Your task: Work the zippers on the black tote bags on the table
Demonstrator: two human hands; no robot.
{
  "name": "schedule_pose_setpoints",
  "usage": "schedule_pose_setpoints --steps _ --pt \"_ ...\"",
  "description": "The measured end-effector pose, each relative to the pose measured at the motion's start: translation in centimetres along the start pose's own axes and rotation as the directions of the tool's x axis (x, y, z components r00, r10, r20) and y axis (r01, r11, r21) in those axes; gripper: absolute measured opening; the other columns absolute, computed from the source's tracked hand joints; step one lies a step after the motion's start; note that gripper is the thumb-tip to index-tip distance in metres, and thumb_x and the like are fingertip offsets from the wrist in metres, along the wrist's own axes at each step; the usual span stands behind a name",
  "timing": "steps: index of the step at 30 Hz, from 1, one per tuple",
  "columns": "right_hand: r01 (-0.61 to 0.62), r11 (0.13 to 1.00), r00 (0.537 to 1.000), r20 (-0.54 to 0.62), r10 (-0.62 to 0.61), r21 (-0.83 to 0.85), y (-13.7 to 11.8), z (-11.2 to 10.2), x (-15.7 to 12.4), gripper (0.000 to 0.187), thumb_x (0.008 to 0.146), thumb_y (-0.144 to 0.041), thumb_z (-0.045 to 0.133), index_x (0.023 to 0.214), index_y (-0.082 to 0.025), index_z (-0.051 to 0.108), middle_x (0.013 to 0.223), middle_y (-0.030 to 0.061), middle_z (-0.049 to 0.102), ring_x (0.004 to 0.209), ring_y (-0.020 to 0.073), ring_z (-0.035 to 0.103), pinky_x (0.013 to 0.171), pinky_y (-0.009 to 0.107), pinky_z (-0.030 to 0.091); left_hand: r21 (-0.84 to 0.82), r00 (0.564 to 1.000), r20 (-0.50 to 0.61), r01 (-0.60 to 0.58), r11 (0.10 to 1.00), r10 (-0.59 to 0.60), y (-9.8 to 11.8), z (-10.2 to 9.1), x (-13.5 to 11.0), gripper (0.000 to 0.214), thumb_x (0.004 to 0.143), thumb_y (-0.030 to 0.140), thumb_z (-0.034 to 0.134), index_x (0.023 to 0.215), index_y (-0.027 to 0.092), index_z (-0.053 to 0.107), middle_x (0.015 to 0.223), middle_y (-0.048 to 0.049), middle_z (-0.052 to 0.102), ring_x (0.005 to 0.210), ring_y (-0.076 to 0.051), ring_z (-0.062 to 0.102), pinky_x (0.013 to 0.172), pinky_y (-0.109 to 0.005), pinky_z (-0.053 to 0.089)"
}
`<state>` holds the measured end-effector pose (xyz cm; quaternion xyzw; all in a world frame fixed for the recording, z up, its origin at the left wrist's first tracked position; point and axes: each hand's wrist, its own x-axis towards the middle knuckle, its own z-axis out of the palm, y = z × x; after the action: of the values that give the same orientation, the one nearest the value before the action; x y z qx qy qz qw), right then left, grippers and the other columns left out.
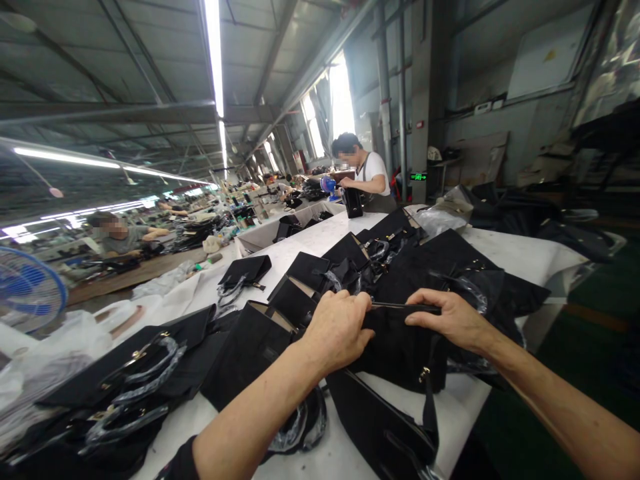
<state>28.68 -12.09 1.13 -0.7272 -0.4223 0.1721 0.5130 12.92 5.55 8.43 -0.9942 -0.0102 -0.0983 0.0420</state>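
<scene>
While fingers point(361, 305) of left hand point(336, 330) and right hand point(457, 321) pinch one black bag point(403, 347), one green sign point(419, 177) glows.

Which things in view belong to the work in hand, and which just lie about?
Work in hand:
dark strip in left hand and right hand
black bag beneath
likely the other black bags

Lying about:
crumpled plastic, far left
blue fan

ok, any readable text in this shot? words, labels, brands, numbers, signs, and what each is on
No legible words, brands or numbers.
Green lit sign near the pillar: characters too small to read, apparently with an arrow.
Yellow triangle on the pale wall panel: symbol too blurred.
Black bags: no lettering I can read.
</scene>
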Motion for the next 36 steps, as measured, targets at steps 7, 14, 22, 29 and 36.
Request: schedule_pose_setpoints --steps 7,14,22,29,36 --pt "-0.009 1.0 1.0 -0.007 0.009 -0.007 0.0 0.0 0.1 0.022 0.077 -0.041 0.069 0.086 -0.022 0.066 0.078 -0.0029 0.062 0.075 0.0159 0.056 0.064 0.024 0.043 -0.076 0.988 0.004 0.152 0.986 -0.152 -0.4 0.6 0.2 0.03 0.077 0.036 0.072 0.099 0.021 0.058 0.077 -0.0007 0.068 0.071 -0.021 0.063 0.066 -0.032 0.042" --pt "-0.027 1.0 1.0 -0.002 0.027 0.005 0.3 0.1 0.3 0.023 0.076 -0.043 0.07 0.085 -0.022 0.066 0.077 -0.0041 0.062 0.074 0.0152 0.056 0.064 0.024 0.043 -0.184 0.995 -0.013 0.091 0.979 -0.095 -1.6 0.8 -0.5 0.014 0.087 0.032 0.061 0.081 0.024 0.071 0.085 0.0011 0.072 0.083 -0.019 0.066 0.073 -0.031 0.045" --pt "-0.005 0.998 1.0 -0.028 0.003 -0.065 -0.3 -0.1 0.3 0.028 0.073 -0.048 0.07 0.085 -0.023 0.07 0.084 -0.0023 0.067 0.082 0.0194 0.059 0.066 0.026 0.043 -0.23 0.971 -0.158 0.143 0.963 -0.182 -1.7 1.1 -0.3 0.016 0.083 0.033 0.067 0.073 0.021 0.068 0.089 -0.0017 0.062 0.091 -0.02 0.053 0.077 -0.032 0.044" --pt "0.034 0.996 0.999 -0.032 -0.037 -0.086 -0.8 -0.1 0.4 0.027 0.078 -0.049 0.065 0.08 -0.022 0.071 0.081 -0.0012 0.068 0.082 0.0199 0.059 0.074 0.03 0.041 -0.329 0.953 -0.131 0.217 0.919 -0.272 -1.9 1.5 0.3 0.013 0.08 0.029 0.07 0.071 0.02 0.067 0.093 -0.0015 0.058 0.092 -0.019 0.053 0.079 -0.031 0.046" --pt "0.021 0.998 0.999 -0.039 -0.024 -0.065 -0.9 0.0 0.4 0.027 0.077 -0.047 0.067 0.08 -0.02 0.069 0.078 -0.0005 0.068 0.077 0.0199 0.059 0.072 0.03 0.042 -0.395 0.948 -0.069 0.259 0.882 -0.31 -1.8 1.2 0.5 0.012 0.08 0.027 0.069 0.07 0.02 0.066 0.09 0.0005 0.058 0.083 -0.015 0.057 0.07 -0.028 0.043"
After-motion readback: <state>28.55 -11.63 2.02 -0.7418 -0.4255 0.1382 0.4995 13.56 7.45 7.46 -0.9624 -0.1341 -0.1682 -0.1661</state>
